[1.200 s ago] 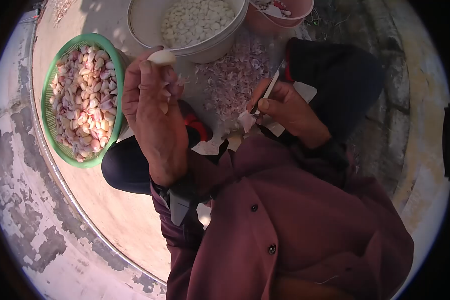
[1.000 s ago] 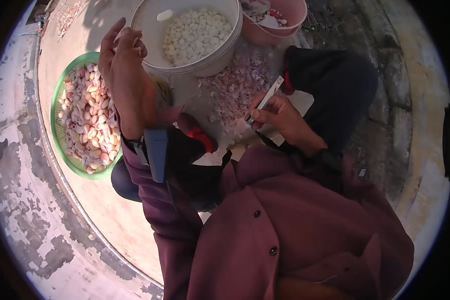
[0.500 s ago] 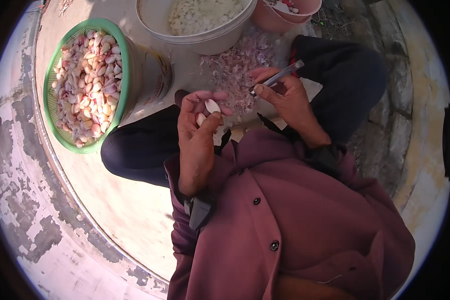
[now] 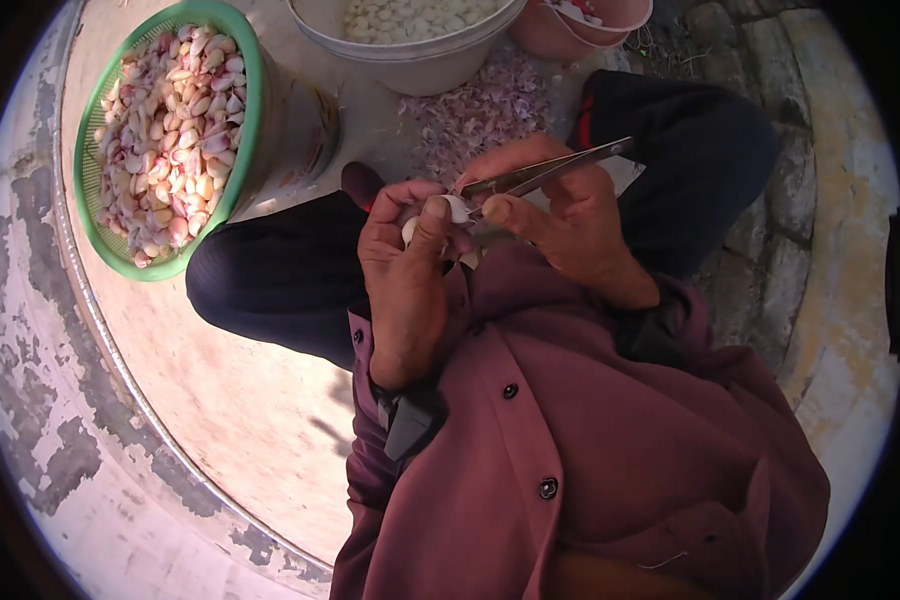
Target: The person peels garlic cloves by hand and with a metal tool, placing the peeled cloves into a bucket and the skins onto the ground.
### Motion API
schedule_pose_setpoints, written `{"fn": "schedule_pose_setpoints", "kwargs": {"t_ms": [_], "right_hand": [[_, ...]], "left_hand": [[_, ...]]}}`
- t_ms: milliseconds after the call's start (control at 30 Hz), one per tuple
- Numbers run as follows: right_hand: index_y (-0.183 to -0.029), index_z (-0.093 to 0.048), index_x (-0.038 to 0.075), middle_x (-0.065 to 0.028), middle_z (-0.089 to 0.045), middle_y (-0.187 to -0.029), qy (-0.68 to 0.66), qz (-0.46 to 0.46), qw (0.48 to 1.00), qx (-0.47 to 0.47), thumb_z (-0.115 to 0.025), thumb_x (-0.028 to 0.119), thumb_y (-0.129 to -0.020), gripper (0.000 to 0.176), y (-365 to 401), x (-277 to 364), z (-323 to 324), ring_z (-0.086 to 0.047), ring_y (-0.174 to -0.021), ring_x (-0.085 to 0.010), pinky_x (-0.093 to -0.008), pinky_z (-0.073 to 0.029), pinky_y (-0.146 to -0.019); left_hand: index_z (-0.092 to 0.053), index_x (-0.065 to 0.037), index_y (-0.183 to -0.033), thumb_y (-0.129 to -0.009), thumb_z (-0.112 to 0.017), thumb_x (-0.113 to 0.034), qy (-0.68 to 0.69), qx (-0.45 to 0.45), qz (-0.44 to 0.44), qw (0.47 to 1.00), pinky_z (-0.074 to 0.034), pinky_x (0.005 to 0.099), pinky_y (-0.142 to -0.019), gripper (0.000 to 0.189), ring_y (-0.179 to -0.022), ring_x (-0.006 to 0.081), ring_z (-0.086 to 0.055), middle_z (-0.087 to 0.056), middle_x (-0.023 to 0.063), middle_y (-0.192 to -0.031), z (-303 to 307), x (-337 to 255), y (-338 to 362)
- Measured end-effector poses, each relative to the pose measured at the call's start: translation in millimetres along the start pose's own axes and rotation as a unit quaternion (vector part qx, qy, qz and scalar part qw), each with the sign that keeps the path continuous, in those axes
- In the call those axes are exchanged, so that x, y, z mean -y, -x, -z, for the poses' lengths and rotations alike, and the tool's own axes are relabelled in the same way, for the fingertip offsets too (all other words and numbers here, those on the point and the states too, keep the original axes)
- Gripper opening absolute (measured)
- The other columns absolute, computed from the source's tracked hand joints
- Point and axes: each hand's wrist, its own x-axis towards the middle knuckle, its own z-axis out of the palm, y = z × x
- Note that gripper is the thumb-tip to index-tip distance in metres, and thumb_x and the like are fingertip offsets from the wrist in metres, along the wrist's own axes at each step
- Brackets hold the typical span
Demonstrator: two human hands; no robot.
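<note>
My left hand point(image 4: 405, 265) is closed on a pale garlic clove point(image 4: 457, 208), pinched between thumb and fingers. A second garlic clove point(image 4: 408, 232) is tucked in the same hand, behind the thumb. In my right hand point(image 4: 575, 215) is a pair of metal tweezers point(image 4: 560, 170), its joined end pointing up to the right. The tweezer tips are at the pinched clove; whether they grip its skin is too small to tell. Papery garlic skins point(image 4: 480, 115) lie heaped on the ground just beyond my hands.
At the left, a green-rimmed basket point(image 4: 254, 110) full of unpeeled garlic cloves point(image 4: 175, 140) rests on a bucket point(image 4: 305, 130). A white tub point(image 4: 425, 70) of peeled cloves point(image 4: 420, 18) stands ahead. Right of it is a pink bucket point(image 4: 570, 38). My bent knees flank the work area.
My right hand has moved left with the tweezers, bringing the tips to the clove in my left hand. The view has shifted slightly, so basket and tub appear higher.
</note>
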Motion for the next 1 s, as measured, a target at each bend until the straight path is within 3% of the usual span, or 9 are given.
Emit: {"fn": "schedule_pose_setpoints", "kwargs": {"t_ms": [100,233,467,533,733,1000], "right_hand": [[-0.106,-0.063,-0.001,-0.0115,-0.066,-0.103,-0.037,0.027,0.999,-0.004,-0.072,0.013,-0.086,0.026,2,2,-2,-0.063,-0.095,-0.016,-0.0296,-0.05,-0.085],[-0.106,-0.062,-0.002,-0.0125,-0.066,-0.105,-0.041,0.014,0.999,-0.013,-0.07,0.011,-0.088,0.023,5,-9,-4,-0.063,-0.097,-0.0166,-0.0298,-0.05,-0.086],[-0.105,-0.061,-0.002,-0.0125,-0.067,-0.104,-0.121,-0.025,0.991,-0.045,-0.07,0.012,-0.088,0.024,6,-17,-4,-0.064,-0.097,-0.0166,-0.0299,-0.051,-0.087],[-0.105,-0.061,-0.002,-0.012,-0.067,-0.103,-0.13,-0.025,0.989,-0.061,-0.069,0.012,-0.089,0.024,6,-17,-2,-0.064,-0.096,-0.0158,-0.0294,-0.051,-0.086],[-0.105,-0.062,0.0,-0.0095,-0.068,-0.101,-0.136,-0.08,0.983,-0.091,-0.068,0.013,-0.09,0.021,3,-12,7,-0.064,-0.091,-0.0123,-0.0268,-0.052,-0.083],[-0.104,-0.062,0.0,-0.0087,-0.068,-0.099,-0.215,-0.101,0.97,-0.044,-0.065,0.013,-0.092,0.018,5,-8,-1,-0.064,-0.092,-0.0128,-0.0271,-0.053,-0.083]], "left_hand": [[-0.06,-0.003,-0.101,-0.092,-0.066,-0.016,-0.001,-0.01,-0.015,1.0,-0.043,0.0203,-0.059,0.018,-0.063,0.0052,-0.053,-0.06,0.001,-0.076,-1,3,-2],[-0.06,-0.003,-0.099,-0.09,-0.068,-0.017,0.09,-0.037,0.03,0.995,-0.04,0.02,-0.059,0.018,-0.063,0.0053,-0.049,-0.058,0.0001,-0.076,-12,2,-4],[-0.062,-0.004,-0.098,-0.092,-0.066,-0.018,0.103,-0.065,0.026,0.992,-0.036,0.0199,-0.059,0.016,-0.065,0.0053,-0.045,-0.057,-0.0008,-0.08,-21,7,-6],[-0.063,-0.004,-0.098,-0.094,-0.063,-0.018,0.058,-0.045,-0.02,0.997,-0.034,0.0196,-0.058,0.015,-0.064,0.0045,-0.043,-0.056,-0.0015,-0.077,-22,5,-6],[-0.063,-0.003,-0.097,-0.096,-0.06,-0.018,-0.178,-0.026,0.005,0.984,-0.032,0.0189,-0.057,0.015,-0.063,0.0033,-0.04,-0.052,-0.0035,-0.072,-9,-5,1],[-0.06,-0.003,-0.098,-0.094,-0.062,-0.014,-0.088,-0.005,-0.017,0.996,-0.033,0.0181,-0.058,0.011,-0.063,0.0027,-0.04,-0.054,-0.0031,-0.073,-1,-2,2]]}}
